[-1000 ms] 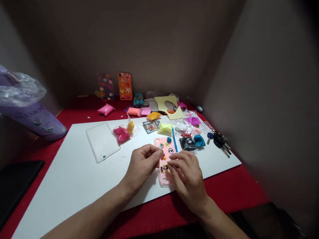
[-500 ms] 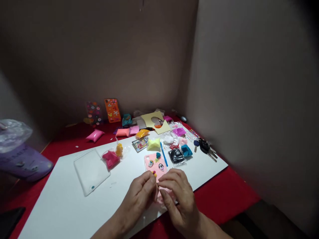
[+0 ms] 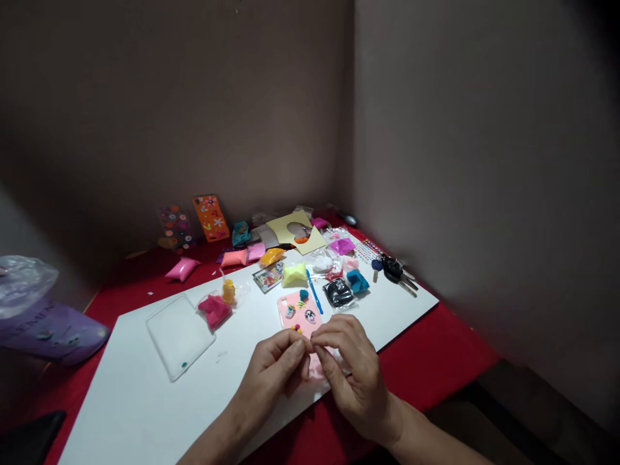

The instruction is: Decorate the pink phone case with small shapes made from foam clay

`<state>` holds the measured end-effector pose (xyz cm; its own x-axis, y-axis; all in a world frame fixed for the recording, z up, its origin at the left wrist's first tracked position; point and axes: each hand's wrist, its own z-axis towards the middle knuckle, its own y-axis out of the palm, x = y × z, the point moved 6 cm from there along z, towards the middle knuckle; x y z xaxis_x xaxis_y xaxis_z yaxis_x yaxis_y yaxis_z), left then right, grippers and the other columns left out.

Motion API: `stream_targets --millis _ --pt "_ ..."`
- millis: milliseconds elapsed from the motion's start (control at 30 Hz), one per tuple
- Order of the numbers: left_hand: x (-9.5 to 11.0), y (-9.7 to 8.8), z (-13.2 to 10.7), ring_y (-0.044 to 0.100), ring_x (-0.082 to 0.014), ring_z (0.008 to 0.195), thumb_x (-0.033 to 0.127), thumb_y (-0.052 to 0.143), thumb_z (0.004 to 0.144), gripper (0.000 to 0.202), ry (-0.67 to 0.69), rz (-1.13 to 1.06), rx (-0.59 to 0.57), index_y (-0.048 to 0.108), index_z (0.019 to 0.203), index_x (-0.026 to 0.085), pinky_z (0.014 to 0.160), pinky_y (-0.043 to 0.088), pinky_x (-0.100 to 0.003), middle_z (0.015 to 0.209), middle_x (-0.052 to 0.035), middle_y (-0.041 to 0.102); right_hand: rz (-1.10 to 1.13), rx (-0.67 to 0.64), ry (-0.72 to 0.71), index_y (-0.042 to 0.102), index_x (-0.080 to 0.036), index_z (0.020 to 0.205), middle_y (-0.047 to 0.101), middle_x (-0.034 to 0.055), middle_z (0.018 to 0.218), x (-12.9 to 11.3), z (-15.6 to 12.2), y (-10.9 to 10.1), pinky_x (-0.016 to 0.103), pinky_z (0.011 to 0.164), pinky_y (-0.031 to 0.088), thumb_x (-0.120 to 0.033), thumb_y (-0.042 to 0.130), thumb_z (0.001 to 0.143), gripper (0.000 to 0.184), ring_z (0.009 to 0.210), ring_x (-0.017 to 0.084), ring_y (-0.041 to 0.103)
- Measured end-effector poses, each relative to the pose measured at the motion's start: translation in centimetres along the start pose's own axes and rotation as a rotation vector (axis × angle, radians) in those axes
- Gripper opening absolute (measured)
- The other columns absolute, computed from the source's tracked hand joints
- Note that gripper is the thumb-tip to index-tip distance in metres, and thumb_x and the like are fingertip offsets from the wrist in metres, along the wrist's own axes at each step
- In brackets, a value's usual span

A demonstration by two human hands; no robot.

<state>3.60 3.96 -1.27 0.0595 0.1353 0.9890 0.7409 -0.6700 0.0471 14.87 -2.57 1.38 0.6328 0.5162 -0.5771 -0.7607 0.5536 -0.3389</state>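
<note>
A pink phone case (image 3: 298, 313) with small clay decorations lies on a white board (image 3: 145, 381). My left hand (image 3: 274, 374) and my right hand (image 3: 351, 374) meet over its near end, fingertips pinched together. What the fingers pinch is too small to make out. A blue stick tool (image 3: 314, 292) lies just beyond the case, beside a pale yellow clay packet (image 3: 294, 275).
Several clay packets lie around: magenta (image 3: 214, 310), black (image 3: 338, 292), teal (image 3: 357, 280). A clear case (image 3: 180, 336) lies left. Keys (image 3: 394, 270) lie right. Decorated cases (image 3: 210, 218) lean on the back wall. A purple bag (image 3: 48, 326) sits far left. Walls close in at back and right.
The camera has tilted up and turned right, so the table sits lower in view. My hands came closer together, fingertips now meeting over the near end of the pink case.
</note>
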Motion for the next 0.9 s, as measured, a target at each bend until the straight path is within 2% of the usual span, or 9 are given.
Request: stream_targets --millis 167,400,500,600,767,900 --pt "0.00 -0.18 0.08 0.034 -0.0059 0.045 0.038 0.062 0.081 0.028 0.008 -0.012 0.024 0.056 0.072 0.012 0.045 0.024 -0.020 0.051 0.0043 0.045 0.032 -0.023 -0.037 0.057 -0.021 0.100 0.063 0.0059 0.091 -0.13 -0.21 0.13 0.043 0.081 0.047 -0.005 0.050 0.082 0.025 0.089 0.021 0.056" --pt "0.43 -0.30 -0.07 0.034 -0.0061 0.045 0.040 0.056 0.084 0.032 0.037 -0.007 0.029 0.054 0.067 0.013 0.046 0.026 -0.020 0.050 0.0040 0.044 0.016 -0.024 -0.052 0.059 -0.021 0.099 0.064 0.0059 0.089 -0.41 -0.20 0.10 0.042 0.079 0.048 -0.005 0.050 0.082 0.025 0.088 0.021 0.057" --pt "0.29 -0.46 0.01 0.034 -0.0057 0.042 0.040 0.063 0.079 0.028 0.011 -0.016 0.041 0.057 0.073 0.013 0.043 0.024 -0.019 0.049 0.0043 0.046 0.015 -0.016 -0.054 0.058 -0.021 0.100 0.064 0.0061 0.090 -0.42 -0.23 0.07 0.042 0.079 0.049 -0.005 0.050 0.081 0.026 0.088 0.021 0.057" --pt "0.06 -0.63 0.09 0.034 -0.0053 0.041 0.042 0.067 0.074 0.031 -0.010 -0.014 0.057 0.057 0.070 0.013 0.042 0.024 -0.019 0.050 0.0034 0.049 0.036 -0.028 -0.061 0.057 -0.021 0.101 0.063 0.0065 0.091 -0.44 -0.27 0.15 0.043 0.079 0.048 -0.003 0.050 0.081 0.028 0.089 0.021 0.056" --pt "0.00 -0.32 -0.03 0.037 -0.0060 0.043 0.042 0.063 0.078 0.033 -0.005 0.029 0.012 0.058 0.066 0.012 0.044 0.026 -0.019 0.051 0.0008 0.053 0.055 -0.057 -0.071 0.056 -0.020 0.103 0.062 0.0067 0.092 -0.56 -0.31 0.26 0.043 0.079 0.048 -0.001 0.050 0.080 0.031 0.090 0.021 0.055" --pt "0.32 -0.30 -0.10 0.038 -0.0065 0.044 0.038 0.062 0.080 0.031 0.012 0.040 0.029 0.059 0.063 0.012 0.045 0.026 -0.020 0.051 0.0009 0.052 0.056 -0.060 -0.074 0.057 -0.021 0.103 0.062 0.0064 0.091 -0.58 -0.38 0.19 0.041 0.077 0.049 -0.001 0.051 0.079 0.031 0.089 0.021 0.056"
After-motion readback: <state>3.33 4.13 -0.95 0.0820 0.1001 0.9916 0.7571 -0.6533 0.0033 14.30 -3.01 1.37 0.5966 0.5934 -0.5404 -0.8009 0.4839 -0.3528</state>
